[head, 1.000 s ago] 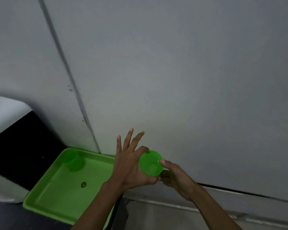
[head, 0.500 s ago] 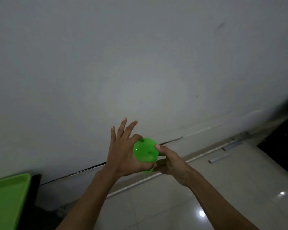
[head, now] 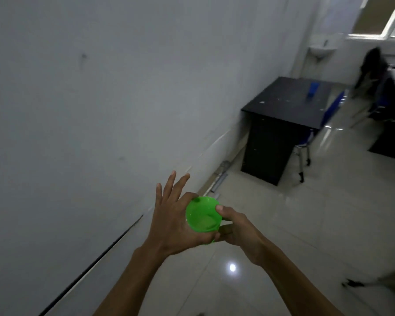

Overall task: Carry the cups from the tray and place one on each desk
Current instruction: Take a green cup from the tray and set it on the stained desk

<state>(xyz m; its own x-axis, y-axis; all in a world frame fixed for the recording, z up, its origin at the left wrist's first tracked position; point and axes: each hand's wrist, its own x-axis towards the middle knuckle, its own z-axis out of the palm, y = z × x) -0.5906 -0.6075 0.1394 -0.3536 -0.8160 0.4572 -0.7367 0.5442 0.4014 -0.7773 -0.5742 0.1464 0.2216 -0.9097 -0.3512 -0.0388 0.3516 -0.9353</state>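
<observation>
Both hands' fingers (head: 224,210) grip an empty-looking green cup (head: 203,214), opening up.

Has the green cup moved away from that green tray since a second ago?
Yes. The green cup, held between left hand and right hand, has travelled rightward along the wall; the tray is now out of view.
</observation>
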